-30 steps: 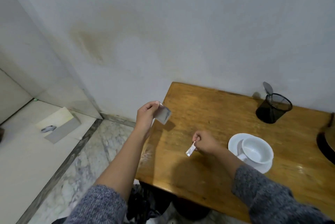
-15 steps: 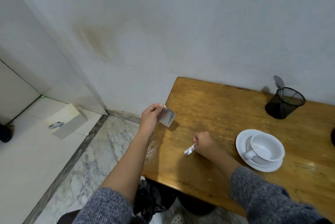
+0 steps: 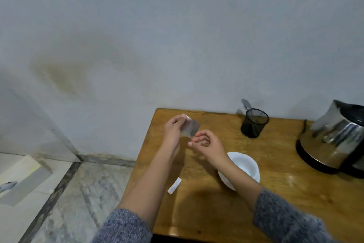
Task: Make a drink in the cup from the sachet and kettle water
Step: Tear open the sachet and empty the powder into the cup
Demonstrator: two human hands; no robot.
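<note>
My left hand pinches a small silvery sachet above the left part of the wooden table. My right hand hovers just right of and below the sachet, fingers curled and apart, holding nothing. A torn white strip lies flat on the table near its left edge. The white cup on its saucer sits under my right forearm, partly hidden. A steel kettle on a black base stands at the far right.
A black mesh holder with a spoon stands at the back against the wall. The table's left edge drops to a marble floor. A pale box lies on the floor at far left.
My right hand let go of the torn strip, which now lies on the table, and rose toward the sachet. The view swung right, bringing the kettle into sight.
</note>
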